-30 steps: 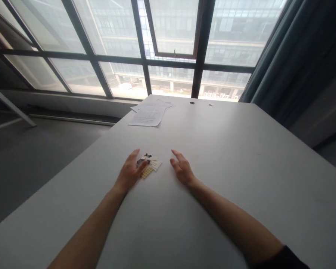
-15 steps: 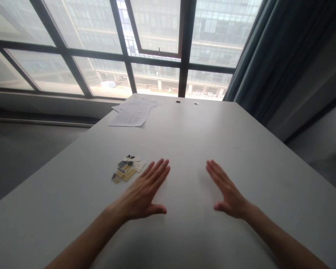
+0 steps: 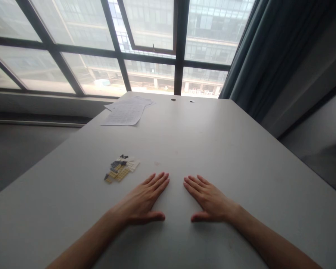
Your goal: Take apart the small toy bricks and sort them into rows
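Observation:
My left hand point(image 3: 148, 198) lies palm down on the white table point(image 3: 212, 149), fingers stretched forward and thumb out to the right, with nothing in it. Facing it across a narrow gap, my right hand point(image 3: 205, 198) also rests flat, its thumb pointing left, and holds nothing. Beyond and to the left of my left hand is a small pile of toy building bricks point(image 3: 119, 171). The pile mixes tan, white, dark grey and black pieces; neither hand touches it.
Printed paper sheets point(image 3: 124, 114) overlap at the table's far left. Two small round fittings, one a dark disc point(image 3: 173, 99), sit near the far edge. Large windows point(image 3: 148, 74) stand behind the table, and a dark curtain point(image 3: 249, 63) hangs at the right.
My right hand has moved left and down towards my left hand. Both hands now lie flat on the table. The view has shifted slightly, so the bricks and papers appear further left.

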The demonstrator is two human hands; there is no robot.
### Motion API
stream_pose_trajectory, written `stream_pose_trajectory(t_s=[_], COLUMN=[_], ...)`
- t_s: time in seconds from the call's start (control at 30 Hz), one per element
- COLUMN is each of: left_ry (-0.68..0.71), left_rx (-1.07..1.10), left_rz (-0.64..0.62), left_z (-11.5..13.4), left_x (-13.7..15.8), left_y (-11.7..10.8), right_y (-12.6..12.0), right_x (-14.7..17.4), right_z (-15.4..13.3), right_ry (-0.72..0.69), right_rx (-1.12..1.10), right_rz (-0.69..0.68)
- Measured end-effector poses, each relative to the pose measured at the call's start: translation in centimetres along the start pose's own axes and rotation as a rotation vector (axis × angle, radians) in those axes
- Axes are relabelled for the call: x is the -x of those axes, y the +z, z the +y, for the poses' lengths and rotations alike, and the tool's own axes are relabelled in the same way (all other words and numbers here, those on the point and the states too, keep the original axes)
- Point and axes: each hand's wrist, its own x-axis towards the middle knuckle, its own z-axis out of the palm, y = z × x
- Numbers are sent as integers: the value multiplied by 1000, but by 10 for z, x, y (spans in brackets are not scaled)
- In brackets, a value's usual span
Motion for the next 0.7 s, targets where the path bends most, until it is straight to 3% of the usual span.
stream_pose_trajectory(t_s=[0.1,0.17,0.23,0.3,0.33,0.4,0.53,0.7], left_ry=[0,-25,-136,-351,-478,-662,-720,-613], left_rx=[48,149,301,399,348,118,-127,-151], left_rz=[14,98,310,622,785,874,579,369], left_z=[3,0,-12,-36,-50,-81,-118,-112], left_x=[-2,-1,3,14,21,36,51,13], left_y=[3,2,-1,-5,-7,-8,1,5], right_y=[3,7,11,16,18,21,24,27], right_x=[0,1,2,3,4,3,-2,-20], right_z=[1,0,-1,-4,-5,-8,-12,-6], right_ry=[-12,-5,-1,-17,-31,-45,38,142], right_rx=[21,43,61,67,65,61,78,93], right_rz=[38,92,163,238,271,316,308,258])
